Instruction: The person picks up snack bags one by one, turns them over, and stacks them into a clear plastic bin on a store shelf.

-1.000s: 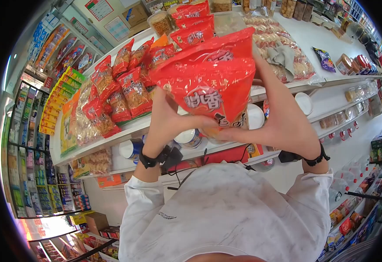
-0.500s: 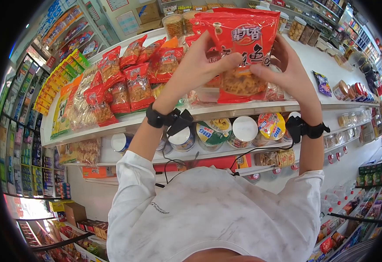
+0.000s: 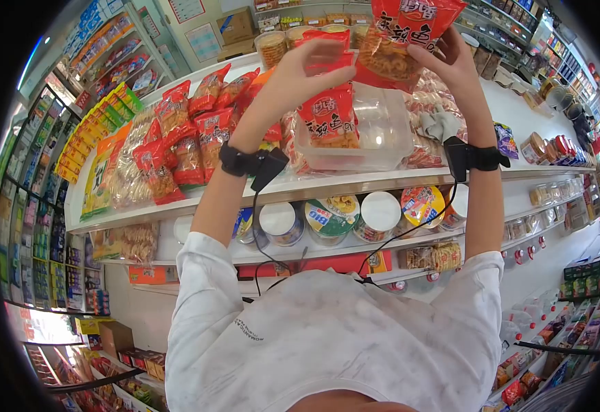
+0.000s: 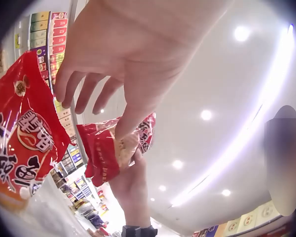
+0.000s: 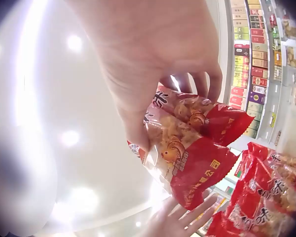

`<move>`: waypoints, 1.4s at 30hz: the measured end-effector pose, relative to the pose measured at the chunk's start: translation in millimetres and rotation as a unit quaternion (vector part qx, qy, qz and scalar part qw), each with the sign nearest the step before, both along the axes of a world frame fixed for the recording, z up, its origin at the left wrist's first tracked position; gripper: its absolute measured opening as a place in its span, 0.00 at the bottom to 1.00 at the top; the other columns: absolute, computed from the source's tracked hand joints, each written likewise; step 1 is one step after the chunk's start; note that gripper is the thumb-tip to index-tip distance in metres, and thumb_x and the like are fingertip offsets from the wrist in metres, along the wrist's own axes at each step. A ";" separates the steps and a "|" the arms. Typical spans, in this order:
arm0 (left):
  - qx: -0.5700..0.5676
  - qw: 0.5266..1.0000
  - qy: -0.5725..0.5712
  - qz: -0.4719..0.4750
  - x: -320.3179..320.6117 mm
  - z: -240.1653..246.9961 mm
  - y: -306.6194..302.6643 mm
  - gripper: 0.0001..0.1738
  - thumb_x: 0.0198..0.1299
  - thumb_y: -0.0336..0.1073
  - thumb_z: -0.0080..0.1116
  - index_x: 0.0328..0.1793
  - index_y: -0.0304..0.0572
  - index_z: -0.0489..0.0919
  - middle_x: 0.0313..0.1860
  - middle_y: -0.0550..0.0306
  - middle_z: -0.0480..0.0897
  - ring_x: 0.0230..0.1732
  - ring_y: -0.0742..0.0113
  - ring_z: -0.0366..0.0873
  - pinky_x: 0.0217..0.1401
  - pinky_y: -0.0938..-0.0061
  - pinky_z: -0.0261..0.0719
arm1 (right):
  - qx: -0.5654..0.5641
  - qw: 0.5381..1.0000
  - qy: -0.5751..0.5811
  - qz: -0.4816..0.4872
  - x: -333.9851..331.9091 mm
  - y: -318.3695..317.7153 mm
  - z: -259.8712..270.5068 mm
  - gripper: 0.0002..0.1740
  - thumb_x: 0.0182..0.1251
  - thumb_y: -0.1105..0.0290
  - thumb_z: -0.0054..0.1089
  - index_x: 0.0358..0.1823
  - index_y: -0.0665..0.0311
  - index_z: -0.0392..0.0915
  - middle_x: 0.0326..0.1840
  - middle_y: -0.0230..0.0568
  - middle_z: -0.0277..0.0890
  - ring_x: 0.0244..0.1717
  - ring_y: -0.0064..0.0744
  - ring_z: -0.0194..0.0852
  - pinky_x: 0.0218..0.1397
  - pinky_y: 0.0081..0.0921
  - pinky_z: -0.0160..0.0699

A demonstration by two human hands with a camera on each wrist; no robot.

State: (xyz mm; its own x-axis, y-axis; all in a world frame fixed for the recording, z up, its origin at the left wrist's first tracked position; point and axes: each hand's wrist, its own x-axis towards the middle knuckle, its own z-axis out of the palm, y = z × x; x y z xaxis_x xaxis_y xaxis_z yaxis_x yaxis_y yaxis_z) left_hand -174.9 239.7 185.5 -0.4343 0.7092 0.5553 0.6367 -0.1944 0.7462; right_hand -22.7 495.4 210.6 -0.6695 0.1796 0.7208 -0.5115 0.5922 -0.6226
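My right hand [image 3: 456, 63] holds red snack bags with clear windows [image 3: 390, 58] up at the far side of the counter. Two bags [image 5: 175, 158] show in its grip in the right wrist view, its thumb pressed on the near one. To the left of them is my left hand [image 3: 307, 72], empty, fingers spread and apart from the held bags. Below it stands another red snack bag [image 3: 329, 113] at the left side of a clear plastic tub [image 3: 389, 156]. More red bags [image 3: 327, 42] stand behind that one.
Several red snack bags [image 3: 214, 130] lie heaped on the counter's left. A grey cloth [image 3: 441, 126] lies on packaged goods right of the tub. Instant noodle cups [image 3: 331, 218] line the shelf beneath the counter edge [image 3: 245, 197]. Round clear jars [image 3: 270, 48] stand at the back.
Both hands held the red bags earlier, moving them away from the body and to the right. Now the left hand has let go and moved left; the right hand has raised the bags farther back.
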 end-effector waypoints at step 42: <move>-0.176 0.974 0.136 -0.042 -82.6 -21.5 30.3 0.36 0.71 0.53 0.65 0.80 0.46 0.72 0.77 0.52 0.76 0.79 0.57 0.70 0.81 0.63 0.65 | 0.042 0.969 -0.245 0.021 -107.1 107.1 -82.8 0.49 0.56 0.59 0.85 0.76 0.62 0.66 0.76 0.41 0.72 0.79 0.37 0.66 0.86 0.38 0.57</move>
State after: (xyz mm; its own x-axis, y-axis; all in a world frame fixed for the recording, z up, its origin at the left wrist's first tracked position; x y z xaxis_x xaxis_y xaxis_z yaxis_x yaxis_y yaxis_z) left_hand -257.5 270.0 164.0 -0.2373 0.9031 0.3579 0.8137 -0.0165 0.5811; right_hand -129.8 602.5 127.8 -0.9399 0.1001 0.3264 -0.1918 0.6361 -0.7474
